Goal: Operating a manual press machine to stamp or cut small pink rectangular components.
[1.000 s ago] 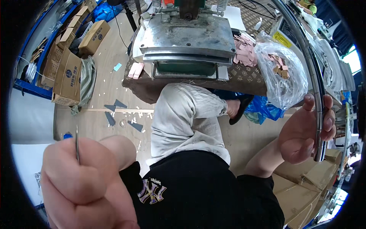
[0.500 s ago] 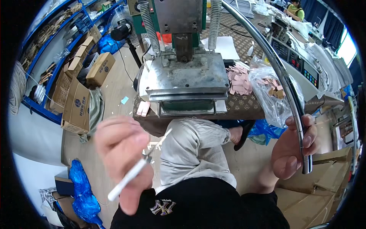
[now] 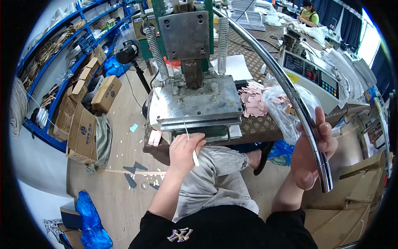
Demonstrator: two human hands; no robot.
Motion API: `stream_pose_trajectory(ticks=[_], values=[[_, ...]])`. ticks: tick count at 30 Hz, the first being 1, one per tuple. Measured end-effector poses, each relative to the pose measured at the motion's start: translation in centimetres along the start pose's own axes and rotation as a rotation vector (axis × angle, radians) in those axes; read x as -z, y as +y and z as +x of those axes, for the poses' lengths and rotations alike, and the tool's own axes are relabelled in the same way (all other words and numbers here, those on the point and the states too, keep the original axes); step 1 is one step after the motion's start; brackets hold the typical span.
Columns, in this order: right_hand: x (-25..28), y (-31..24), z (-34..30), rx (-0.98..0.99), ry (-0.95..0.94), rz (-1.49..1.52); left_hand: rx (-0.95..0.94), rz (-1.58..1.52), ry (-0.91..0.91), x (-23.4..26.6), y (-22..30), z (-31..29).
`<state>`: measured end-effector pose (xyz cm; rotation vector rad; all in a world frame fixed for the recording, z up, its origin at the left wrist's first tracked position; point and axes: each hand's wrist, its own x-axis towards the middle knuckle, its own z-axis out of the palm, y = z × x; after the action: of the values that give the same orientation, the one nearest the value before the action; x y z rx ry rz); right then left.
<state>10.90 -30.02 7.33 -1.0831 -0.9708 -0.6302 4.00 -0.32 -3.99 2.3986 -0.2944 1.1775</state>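
- My left hand point(image 3: 184, 151) had its fingers clamped around a white-handled pick point(image 3: 195, 158), thin shaft jutting above.
- My right hand point(image 3: 304, 159) had fingers apart, metal lever point(image 3: 292, 90) lying across.

left hand point(image 3: 186, 150) curled tight, right hand point(image 3: 304, 159) loosely curled, both forearms point(image 3: 167, 197) bare

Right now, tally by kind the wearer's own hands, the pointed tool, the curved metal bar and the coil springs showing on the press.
Hands (left hand, right hand): 2
White-handled pointed tool: 1
Curved metal bar: 1
Coil springs on the press: 2
Total: 6
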Motion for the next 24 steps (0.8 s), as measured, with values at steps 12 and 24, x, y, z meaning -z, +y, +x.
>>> stream_pose_trajectory(ticks=[12,24], values=[[-1.0,1.3,0.2,0.031,-0.058,0.191,0.003,0.225,0.031,-2.8,-0.4,-0.5],[-0.8,1.1,0.2,-0.025,-0.086,0.217,0.006,0.234,0.026,-2.9,-0.5,-0.5]])
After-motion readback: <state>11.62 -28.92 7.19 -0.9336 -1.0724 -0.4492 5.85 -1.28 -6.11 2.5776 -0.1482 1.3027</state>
